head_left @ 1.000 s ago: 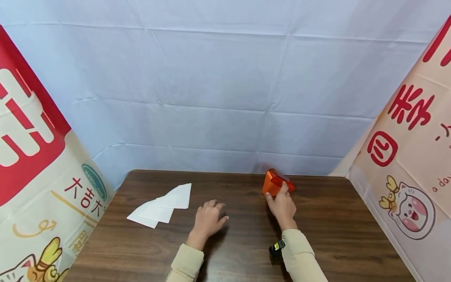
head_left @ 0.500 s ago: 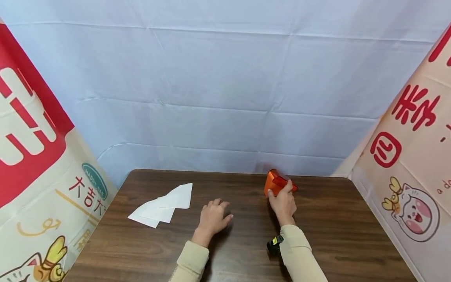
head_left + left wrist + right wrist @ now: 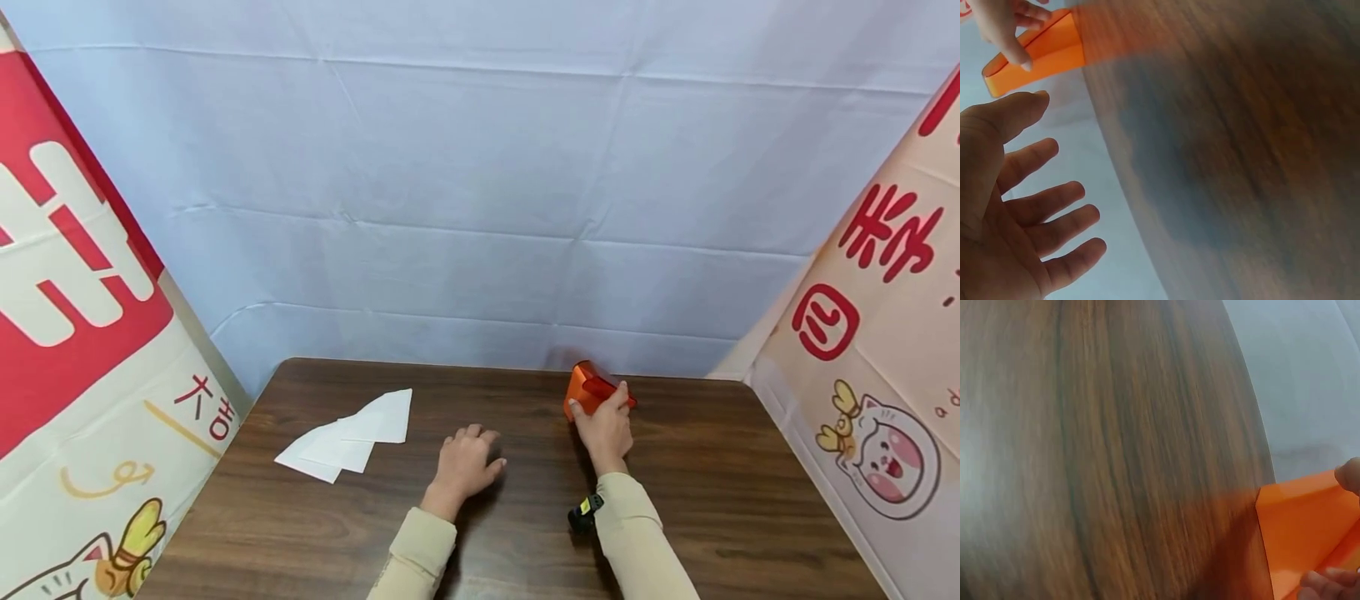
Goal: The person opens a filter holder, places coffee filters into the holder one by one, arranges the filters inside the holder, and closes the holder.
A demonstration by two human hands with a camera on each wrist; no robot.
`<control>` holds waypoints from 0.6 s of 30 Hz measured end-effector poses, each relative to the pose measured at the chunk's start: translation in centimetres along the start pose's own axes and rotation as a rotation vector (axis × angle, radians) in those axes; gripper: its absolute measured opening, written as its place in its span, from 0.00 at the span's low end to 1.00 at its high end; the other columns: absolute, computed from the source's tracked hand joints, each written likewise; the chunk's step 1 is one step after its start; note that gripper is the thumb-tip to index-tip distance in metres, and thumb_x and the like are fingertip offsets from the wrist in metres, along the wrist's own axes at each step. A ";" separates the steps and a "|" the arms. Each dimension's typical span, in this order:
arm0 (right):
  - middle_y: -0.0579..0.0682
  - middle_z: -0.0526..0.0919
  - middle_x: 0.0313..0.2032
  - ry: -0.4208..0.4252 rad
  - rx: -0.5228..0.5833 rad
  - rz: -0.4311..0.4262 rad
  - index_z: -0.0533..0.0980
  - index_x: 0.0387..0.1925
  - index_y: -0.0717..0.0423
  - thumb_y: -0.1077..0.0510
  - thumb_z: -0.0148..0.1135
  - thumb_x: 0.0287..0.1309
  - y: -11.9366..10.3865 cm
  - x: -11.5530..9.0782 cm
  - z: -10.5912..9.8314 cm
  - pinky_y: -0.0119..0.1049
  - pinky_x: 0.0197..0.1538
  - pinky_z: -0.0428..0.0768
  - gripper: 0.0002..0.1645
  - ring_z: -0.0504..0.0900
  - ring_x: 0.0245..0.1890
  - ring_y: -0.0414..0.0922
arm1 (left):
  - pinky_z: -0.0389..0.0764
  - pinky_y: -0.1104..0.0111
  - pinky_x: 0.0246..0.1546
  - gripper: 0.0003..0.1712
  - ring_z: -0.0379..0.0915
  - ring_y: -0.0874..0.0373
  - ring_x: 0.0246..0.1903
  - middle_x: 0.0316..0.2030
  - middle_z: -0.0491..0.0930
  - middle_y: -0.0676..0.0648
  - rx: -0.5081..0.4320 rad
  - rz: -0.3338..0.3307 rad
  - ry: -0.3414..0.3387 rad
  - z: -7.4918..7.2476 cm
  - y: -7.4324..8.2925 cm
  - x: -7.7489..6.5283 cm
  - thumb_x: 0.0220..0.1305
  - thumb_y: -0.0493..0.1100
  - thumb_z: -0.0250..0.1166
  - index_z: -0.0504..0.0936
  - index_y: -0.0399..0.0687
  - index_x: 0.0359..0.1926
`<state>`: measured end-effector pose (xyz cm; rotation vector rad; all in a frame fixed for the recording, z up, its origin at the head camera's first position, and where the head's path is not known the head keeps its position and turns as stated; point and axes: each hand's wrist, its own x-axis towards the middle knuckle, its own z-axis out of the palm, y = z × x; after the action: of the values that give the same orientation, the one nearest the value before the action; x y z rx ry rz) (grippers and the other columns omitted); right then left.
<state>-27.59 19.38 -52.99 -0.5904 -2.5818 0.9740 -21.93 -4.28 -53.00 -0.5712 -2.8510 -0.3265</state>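
At the table's far edge stands an orange see-through plastic holder, folded-looking, with an opening at the top. My right hand grips it, thumb on the near left side and fingers over its right side. The right wrist view shows the holder at the lower right, with only the fingertips of that hand in sight. My left hand is over the middle of the table, palm down and holding nothing. Its fingers are spread and relaxed in the left wrist view, where the holder appears beyond the thumb.
Three overlapping white paper pieces lie fanned out on the left of the brown wooden table. A pale cloth hangs right behind the far edge. Printed banners stand at the left and right.
My left hand has slid a little to the right, toward the holder. The right hand keeps its grip on the holder at the same place. The head view has shifted slightly.
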 end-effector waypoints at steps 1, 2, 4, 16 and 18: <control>0.75 0.65 0.52 0.001 0.018 0.017 0.38 0.70 0.62 0.41 0.66 0.49 -0.1 -0.1 0.1 0.64 0.37 0.70 0.63 0.69 0.46 0.70 | 0.75 0.55 0.38 0.24 0.73 0.48 0.43 0.47 0.75 0.45 -0.003 -0.002 -0.001 -0.1 0.1 0.1 0.57 0.57 0.65 0.79 0.53 0.52; 0.76 0.63 0.54 0.004 0.038 0.036 0.38 0.70 0.64 0.41 0.67 0.48 -0.1 -0.1 0.2 0.65 0.39 0.69 0.63 0.67 0.49 0.70 | 0.75 0.55 0.38 0.24 0.73 0.49 0.43 0.47 0.75 0.45 -0.004 -0.003 -0.002 -0.1 0.2 0.1 0.57 0.57 0.65 0.79 0.53 0.52; 0.77 0.59 0.56 0.002 0.066 0.073 0.37 0.69 0.67 0.40 0.67 0.48 -0.2 -0.1 0.6 0.66 0.41 0.68 0.65 0.62 0.52 0.70 | 0.75 0.55 0.38 0.24 0.73 0.49 0.43 0.47 0.75 0.45 -0.002 -0.004 -0.008 -0.2 0.3 0.3 0.57 0.57 0.65 0.79 0.53 0.52; 0.77 0.63 0.51 -0.034 0.157 0.209 0.43 0.65 0.75 0.37 0.68 0.42 -0.8 0.6 1.8 0.64 0.49 0.66 0.67 0.65 0.49 0.71 | 0.75 0.56 0.39 0.25 0.73 0.49 0.42 0.47 0.75 0.46 0.025 0.006 -0.019 0.2 0.8 1.0 0.57 0.58 0.64 0.79 0.54 0.54; 0.77 0.65 0.50 -0.038 0.171 0.205 0.45 0.64 0.76 0.39 0.67 0.45 -0.8 0.6 1.9 0.63 0.48 0.67 0.63 0.67 0.47 0.71 | 0.75 0.56 0.39 0.25 0.73 0.49 0.42 0.47 0.75 0.46 0.024 0.003 -0.024 0.3 0.8 1.1 0.57 0.58 0.64 0.79 0.54 0.54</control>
<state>-29.12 18.09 -53.75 -0.8082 -2.4730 1.2687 -22.65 -3.06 -52.87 -0.5782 -2.8729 -0.2860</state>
